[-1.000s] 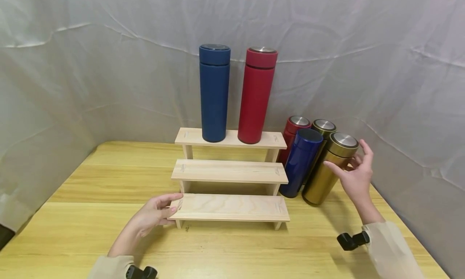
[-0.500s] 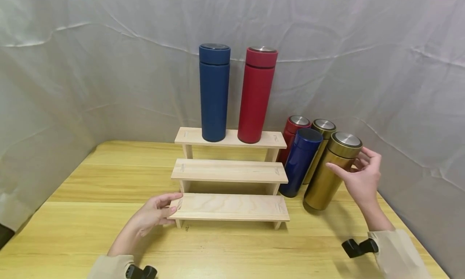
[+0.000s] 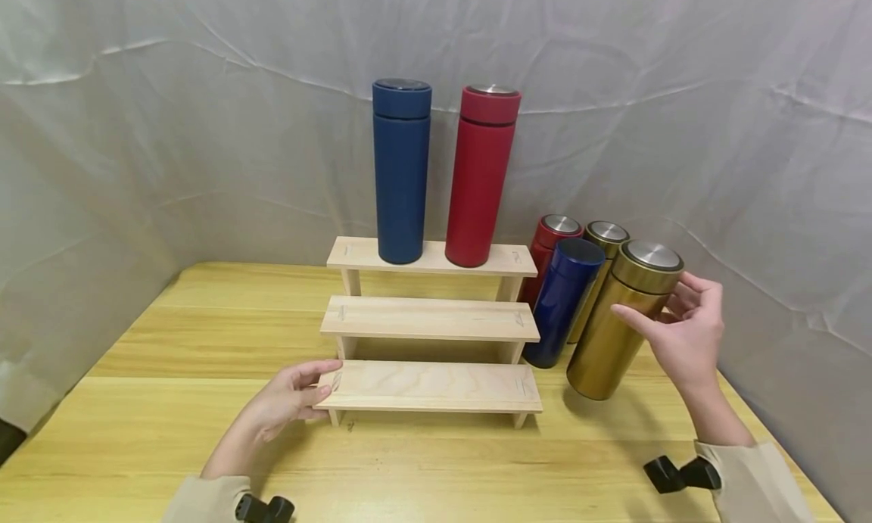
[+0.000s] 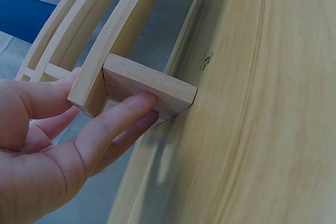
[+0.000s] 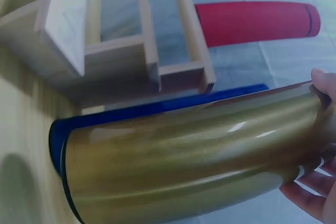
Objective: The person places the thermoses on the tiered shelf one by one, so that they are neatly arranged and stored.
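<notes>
At the right, my right hand (image 3: 688,337) grips a gold thermos flask (image 3: 616,334) near its top, thumb on the near side and fingers behind. The flask tilts slightly, and its base appears lifted off the table in the head view. In the right wrist view the gold flask (image 5: 194,156) spans the picture, fingers round its upper end. My left hand (image 3: 289,398) holds the left end of the lowest step of a three-step wooden rack (image 3: 429,387). The left wrist view has its thumb above the board and fingertips against the rack's leg (image 4: 152,80).
On the top step stand a tall blue flask (image 3: 402,175) and a tall red flask (image 3: 482,179). Right of the rack are a shiny blue flask (image 3: 565,303), a shorter red one (image 3: 545,258) and another gold one (image 3: 599,262). Grey cloth (image 3: 272,129) hangs behind the table.
My right hand has closed in on the gold flask and drawn it right, towards me and slightly up, apart from the other flasks. The left hand has stayed on the rack.
</notes>
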`<state>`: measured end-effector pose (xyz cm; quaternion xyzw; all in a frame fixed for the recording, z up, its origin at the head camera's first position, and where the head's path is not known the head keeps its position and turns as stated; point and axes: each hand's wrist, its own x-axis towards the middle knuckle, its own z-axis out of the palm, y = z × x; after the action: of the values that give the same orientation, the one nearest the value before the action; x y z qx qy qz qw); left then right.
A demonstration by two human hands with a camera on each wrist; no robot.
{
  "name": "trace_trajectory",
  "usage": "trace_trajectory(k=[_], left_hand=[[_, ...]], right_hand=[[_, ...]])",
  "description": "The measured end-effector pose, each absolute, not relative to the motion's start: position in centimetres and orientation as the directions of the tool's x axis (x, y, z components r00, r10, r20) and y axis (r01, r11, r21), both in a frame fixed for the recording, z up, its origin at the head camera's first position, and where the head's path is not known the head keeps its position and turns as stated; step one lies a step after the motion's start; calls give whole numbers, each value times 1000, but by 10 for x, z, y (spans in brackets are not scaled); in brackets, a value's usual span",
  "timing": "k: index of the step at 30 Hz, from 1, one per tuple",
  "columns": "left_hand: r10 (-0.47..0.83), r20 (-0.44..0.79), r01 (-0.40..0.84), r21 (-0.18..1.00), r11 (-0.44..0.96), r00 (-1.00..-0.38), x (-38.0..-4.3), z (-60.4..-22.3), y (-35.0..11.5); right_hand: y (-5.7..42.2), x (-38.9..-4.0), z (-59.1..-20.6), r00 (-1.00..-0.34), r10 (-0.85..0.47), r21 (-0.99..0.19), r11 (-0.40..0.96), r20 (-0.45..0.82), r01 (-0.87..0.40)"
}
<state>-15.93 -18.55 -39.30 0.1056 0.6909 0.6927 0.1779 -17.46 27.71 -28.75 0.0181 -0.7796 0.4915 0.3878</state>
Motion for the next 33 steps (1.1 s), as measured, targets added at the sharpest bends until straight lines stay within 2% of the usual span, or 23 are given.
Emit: trace_trajectory(k=[14, 33], left_hand=[[381, -105, -103, 994, 27, -918, -160, -393, -186], [402, -91, -98, 995, 4, -911, -160, -394, -186]], right_hand=[[257, -166, -262, -651, 342, -733, 246, 678, -634], [219, -165, -235, -636, 280, -678, 83, 719, -730]])
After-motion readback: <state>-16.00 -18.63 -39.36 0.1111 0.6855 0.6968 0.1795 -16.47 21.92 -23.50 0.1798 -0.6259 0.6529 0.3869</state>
